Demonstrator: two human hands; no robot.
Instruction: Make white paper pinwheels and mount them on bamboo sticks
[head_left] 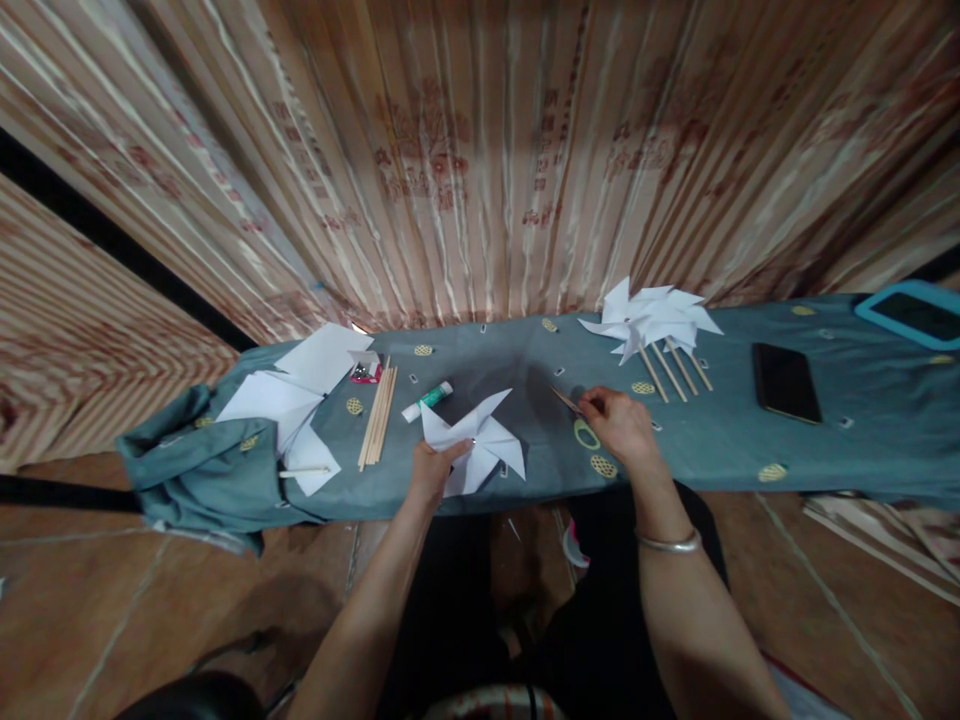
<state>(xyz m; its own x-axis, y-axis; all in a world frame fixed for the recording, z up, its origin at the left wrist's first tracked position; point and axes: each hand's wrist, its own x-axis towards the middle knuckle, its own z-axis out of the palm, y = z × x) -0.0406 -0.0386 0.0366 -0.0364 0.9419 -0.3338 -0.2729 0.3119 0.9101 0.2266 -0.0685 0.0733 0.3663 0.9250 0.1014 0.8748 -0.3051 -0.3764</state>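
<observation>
My left hand (433,470) grips a white paper pinwheel (491,440), its thumb pressed near the small pin at the centre. My right hand (619,422) is closed on a pair of scissors; a thin blade (565,400) points up and left from the fingers, and a light green handle loop (586,434) shows below them. A glue stick (427,401) with a green label lies just behind the pinwheel. Left of it, several wooden sticks (379,415) lie in a bundle, beside a small open red box (366,368) with tiny dark items inside.
White paper sheets (324,358) lie at the left end of the cloth-covered table (525,350). Several pinwheels on sticks (652,318) are piled at the back right. Farther right are a black phone (786,382) and a blue-framed tablet (911,312). A pleated curtain (480,150) hangs behind.
</observation>
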